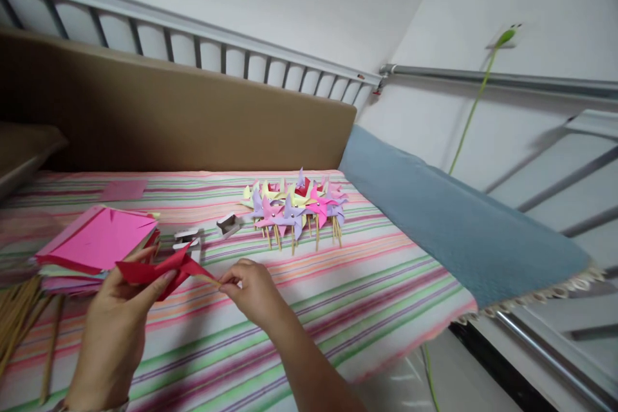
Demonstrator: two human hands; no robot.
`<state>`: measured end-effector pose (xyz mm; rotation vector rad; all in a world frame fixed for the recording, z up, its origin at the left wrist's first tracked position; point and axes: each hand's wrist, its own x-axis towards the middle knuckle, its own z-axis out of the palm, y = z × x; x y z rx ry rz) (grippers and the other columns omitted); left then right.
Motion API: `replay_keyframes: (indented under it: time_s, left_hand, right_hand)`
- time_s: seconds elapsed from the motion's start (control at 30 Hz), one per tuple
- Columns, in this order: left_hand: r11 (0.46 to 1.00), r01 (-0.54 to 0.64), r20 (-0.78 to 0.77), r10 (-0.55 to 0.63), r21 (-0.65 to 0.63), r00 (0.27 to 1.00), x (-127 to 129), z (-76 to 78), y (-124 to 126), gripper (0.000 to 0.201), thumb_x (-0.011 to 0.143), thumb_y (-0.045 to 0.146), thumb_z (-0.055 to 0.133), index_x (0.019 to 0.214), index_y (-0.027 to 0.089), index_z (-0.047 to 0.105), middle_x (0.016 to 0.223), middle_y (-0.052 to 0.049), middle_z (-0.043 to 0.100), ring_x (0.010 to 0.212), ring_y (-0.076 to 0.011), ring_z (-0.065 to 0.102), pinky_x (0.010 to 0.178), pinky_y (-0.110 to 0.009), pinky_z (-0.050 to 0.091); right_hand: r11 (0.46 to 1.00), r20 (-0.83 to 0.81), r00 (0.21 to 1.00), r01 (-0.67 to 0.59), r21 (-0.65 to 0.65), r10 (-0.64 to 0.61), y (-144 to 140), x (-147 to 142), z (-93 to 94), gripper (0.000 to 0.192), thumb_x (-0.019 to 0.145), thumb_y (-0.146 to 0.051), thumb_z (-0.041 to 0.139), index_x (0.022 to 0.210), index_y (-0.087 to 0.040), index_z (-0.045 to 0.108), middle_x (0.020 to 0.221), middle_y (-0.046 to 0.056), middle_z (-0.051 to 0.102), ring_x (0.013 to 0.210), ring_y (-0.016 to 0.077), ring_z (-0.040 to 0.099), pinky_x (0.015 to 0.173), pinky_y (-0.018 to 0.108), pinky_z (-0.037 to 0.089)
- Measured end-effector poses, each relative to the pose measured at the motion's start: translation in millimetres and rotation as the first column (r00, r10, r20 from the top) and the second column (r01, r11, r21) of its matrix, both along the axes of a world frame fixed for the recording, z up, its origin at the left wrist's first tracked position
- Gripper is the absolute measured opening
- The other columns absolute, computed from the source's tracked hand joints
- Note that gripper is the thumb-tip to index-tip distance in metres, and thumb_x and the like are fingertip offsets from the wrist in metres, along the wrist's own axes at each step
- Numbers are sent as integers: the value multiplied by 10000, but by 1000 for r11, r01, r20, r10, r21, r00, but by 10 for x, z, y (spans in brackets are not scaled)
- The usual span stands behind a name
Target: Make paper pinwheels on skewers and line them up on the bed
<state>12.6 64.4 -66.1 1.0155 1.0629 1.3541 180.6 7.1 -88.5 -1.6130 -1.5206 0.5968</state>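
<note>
Sticks (17, 318) of pale wood lie loose at nine o'clock on the striped cloth (338, 309), just below a stack of coloured paper squares (96, 244) topped by a pink sheet. Next comes the left hand (113, 328), fingers pinched shut on a folded red pinwheel (159, 269), held just above the cloth at about seven o'clock. To its right the right hand (253, 293) grips the tip of a thin stick where it meets the red paper. This looks like the fixing step: seating the stick at the wheel's centre calls for a steady, aligned push. Finished pinwheels (294, 206) sit bunched at twelve o'clock; a blue blanket (458, 225) lies at three.
</note>
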Motion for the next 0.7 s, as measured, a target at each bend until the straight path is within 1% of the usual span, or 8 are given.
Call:
replay_keyframes:
  time_s: [0.07,0.13,0.23,0.33,0.43,0.53,0.6,0.7]
  left_hand:
    - [999,47,-29,-47,-13,998,54,-12,-22,575,543,281,794,1087,237,612,972,-24,679,908,-212,646,727,-255,543]
    - [995,102,-64,-103,-22,993,109,-19,-46,675,527,295,803,1161,254,574,958,-27,682,933,-232,640,743,-280,544]
    - [987,158,-62,-159,-22,985,155,-19,-70,798,512,321,808,1245,278,494,1051,-49,667,1078,-273,579,890,-377,496]
    - [980,195,-44,-196,-37,980,136,-45,-49,786,518,361,797,1236,281,487,1142,-69,635,1160,-288,523,998,-449,405]
    - [969,235,-45,-239,-83,970,99,-123,4,755,491,390,799,1181,258,522,1130,-82,643,1151,-298,532,1001,-455,401]
    - [956,263,-84,-275,-133,958,88,-238,51,732,460,425,799,1121,224,556,1094,-98,660,1129,-315,547,984,-450,418]
    - [949,272,-126,-293,-162,948,92,-322,77,724,457,453,791,1101,212,565,1077,-106,666,1118,-321,555,988,-454,410]
    - [941,290,-156,-317,-174,935,100,-432,113,715,464,480,780,1094,216,569,1066,-102,672,1112,-319,561,996,-451,399]
  right_hand:
    - [1000,27,999,27,4,-27,-49,-8,-69,94,723,-159,657,754,-225,717,699,-1,611,702,131,566,634,224,422]
    - [998,-11,998,60,9,-60,-136,24,-140,117,718,-139,642,743,-225,718,697,-4,613,682,124,568,628,221,422]
    - [979,-149,969,201,20,-195,-306,234,-262,92,675,-139,655,692,-212,709,698,-12,631,674,121,580,633,217,428]
    - [919,-215,897,395,-1,-386,-477,672,-391,47,664,-178,635,645,-182,678,638,-13,624,617,129,569,593,229,432]
    - [835,-226,811,550,-22,-540,-616,1212,-515,151,725,-273,584,647,-159,644,541,-19,586,552,135,548,536,240,425]
    - [750,-207,726,658,-68,-656,-717,1678,-619,241,771,-351,578,650,-146,618,502,-28,556,519,134,542,512,247,430]
    - [703,-176,683,703,-109,-709,-755,1907,-667,244,811,-350,579,711,-130,614,590,-21,588,563,122,565,550,252,462]
    - [656,-128,644,738,-159,-755,-747,2139,-698,222,863,-328,552,937,-124,602,893,25,631,749,133,608,667,298,514]
